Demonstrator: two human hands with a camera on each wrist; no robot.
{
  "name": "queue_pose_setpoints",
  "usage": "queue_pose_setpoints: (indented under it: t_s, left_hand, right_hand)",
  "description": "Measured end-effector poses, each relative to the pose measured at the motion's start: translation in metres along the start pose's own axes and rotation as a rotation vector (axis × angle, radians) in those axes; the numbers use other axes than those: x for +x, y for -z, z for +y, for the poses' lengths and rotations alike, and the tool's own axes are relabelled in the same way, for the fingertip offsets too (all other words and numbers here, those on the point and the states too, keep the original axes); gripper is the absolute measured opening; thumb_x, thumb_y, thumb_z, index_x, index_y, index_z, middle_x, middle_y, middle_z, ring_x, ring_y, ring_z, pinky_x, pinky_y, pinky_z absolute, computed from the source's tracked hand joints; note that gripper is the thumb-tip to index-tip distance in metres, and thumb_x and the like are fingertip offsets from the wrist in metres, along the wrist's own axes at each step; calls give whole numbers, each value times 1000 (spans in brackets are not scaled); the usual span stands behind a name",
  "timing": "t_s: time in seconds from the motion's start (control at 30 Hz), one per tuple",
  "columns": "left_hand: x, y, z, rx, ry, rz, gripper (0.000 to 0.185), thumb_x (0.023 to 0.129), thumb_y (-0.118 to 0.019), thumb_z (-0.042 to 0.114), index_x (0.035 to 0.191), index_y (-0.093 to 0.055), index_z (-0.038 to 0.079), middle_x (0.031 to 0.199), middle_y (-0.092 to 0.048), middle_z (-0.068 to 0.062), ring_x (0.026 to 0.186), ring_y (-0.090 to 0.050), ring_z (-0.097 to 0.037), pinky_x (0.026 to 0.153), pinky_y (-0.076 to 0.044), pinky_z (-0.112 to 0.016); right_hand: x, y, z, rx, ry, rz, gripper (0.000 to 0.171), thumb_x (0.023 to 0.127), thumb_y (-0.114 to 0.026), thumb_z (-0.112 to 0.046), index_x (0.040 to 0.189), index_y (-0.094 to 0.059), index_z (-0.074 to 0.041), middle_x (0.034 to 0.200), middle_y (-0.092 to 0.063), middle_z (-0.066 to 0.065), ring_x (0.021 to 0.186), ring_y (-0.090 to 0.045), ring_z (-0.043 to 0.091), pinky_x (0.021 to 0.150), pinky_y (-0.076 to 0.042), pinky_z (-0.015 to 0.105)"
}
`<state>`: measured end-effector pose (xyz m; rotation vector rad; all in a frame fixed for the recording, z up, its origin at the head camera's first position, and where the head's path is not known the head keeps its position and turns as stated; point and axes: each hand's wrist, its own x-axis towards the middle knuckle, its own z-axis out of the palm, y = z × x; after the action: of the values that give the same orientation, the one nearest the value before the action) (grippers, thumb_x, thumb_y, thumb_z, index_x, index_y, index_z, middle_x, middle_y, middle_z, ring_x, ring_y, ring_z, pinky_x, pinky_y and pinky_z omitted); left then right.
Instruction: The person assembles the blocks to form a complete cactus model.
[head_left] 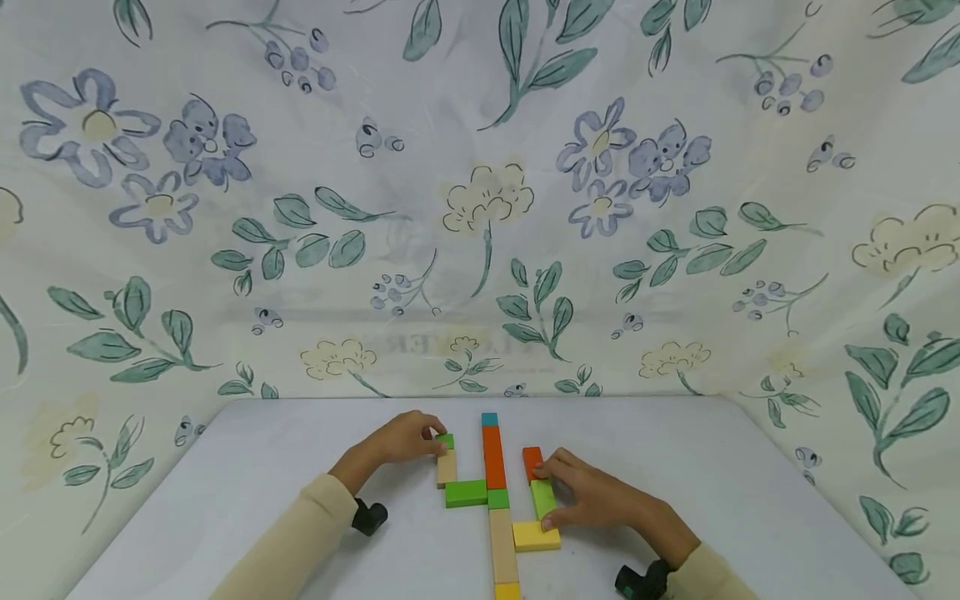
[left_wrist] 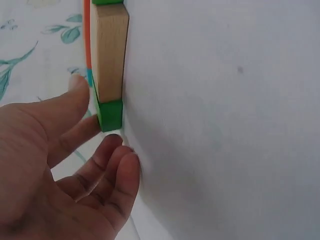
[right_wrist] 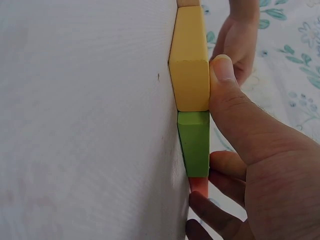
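My left hand (head_left: 403, 437) is at the far end of the left branch of flat-lying blocks. Its index fingertip meets a small green block (left_wrist: 112, 116), and the thumb hovers above the blocks. That green block adjoins a plain wooden block (head_left: 446, 469), which meets a wider green block (head_left: 466, 493). On the other side, my right hand (head_left: 600, 492) rests its thumb on a yellow block (right_wrist: 190, 85). Its other fingers reach a red block (head_left: 532, 462), partly hidden by them in the right wrist view. Between yellow and red lies a light green block (head_left: 542, 500).
A central column runs away from me: a yellow block (head_left: 507, 592), a long wooden block (head_left: 504, 546), a small green block (head_left: 498, 499), long orange-red blocks (head_left: 493, 457) and a blue block (head_left: 490, 418). Under them is a white table (head_left: 315, 433), backed by a floral cloth (head_left: 435, 333).
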<state>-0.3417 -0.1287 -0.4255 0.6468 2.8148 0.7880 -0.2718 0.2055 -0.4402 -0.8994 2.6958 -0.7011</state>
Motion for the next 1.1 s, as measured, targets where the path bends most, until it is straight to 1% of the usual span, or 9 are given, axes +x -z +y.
queue_pose_setpoints:
  t_s: [0.13,0.3,0.43,0.7,0.8,0.93,1.1]
  left_hand:
    - [1,-2,5,15,15,-2,33,81,-71,30,109,-64,13,90,-61,0,77,-52,-14,69,-47,-29]
    - [0,-2,9,11,40,0,32,81,-71,26,109,-65,12,89,-62,-1,77,-52,-14,69,-47,-28]
    - [-1,-2,9,17,53,-5,33,82,-70,27,111,-64,12,90,-62,0,77,-53,-14,69,-47,-28]
    - [-6,-3,0,-8,39,2,32,83,-69,26,111,-64,12,91,-62,0,77,-53,-14,68,-47,-29]
    - [-7,-4,-4,-18,51,7,32,83,-69,27,111,-64,13,91,-62,1,78,-53,-14,69,-47,-29]
    - [-10,-5,-6,-20,63,6,41,84,-68,29,122,-58,14,91,-62,0,79,-54,-14,71,-48,-30]
    - [-16,-1,-5,-32,90,-15,60,86,-65,34,138,-42,16,97,-61,-3,81,-54,-15,73,-49,-32]
  right_hand:
    - [-1,1,0,-5,7,0,71,70,-66,-61,128,-52,-22,105,-42,-11,99,-44,7,84,-46,20]
    - [-1,-1,1,-1,12,3,70,71,-66,-61,128,-52,-23,105,-42,-11,99,-44,7,83,-46,19]
    - [-1,-2,1,-2,12,3,71,70,-66,-61,127,-52,-23,104,-42,-11,98,-44,7,83,-46,19]
    - [5,-3,-2,7,18,-12,72,70,-66,-61,129,-52,-21,104,-42,-9,96,-44,7,79,-44,18]
    - [7,-2,-3,9,17,-14,73,69,-67,-61,128,-52,-21,103,-43,-9,97,-44,7,82,-46,20]
    - [10,-3,-2,9,19,-18,74,69,-67,-61,129,-51,-21,104,-43,-10,98,-43,7,86,-47,22]
    - [11,-3,-1,-17,26,-30,73,70,-66,-62,130,-50,-22,108,-42,-11,99,-42,6,88,-47,22]
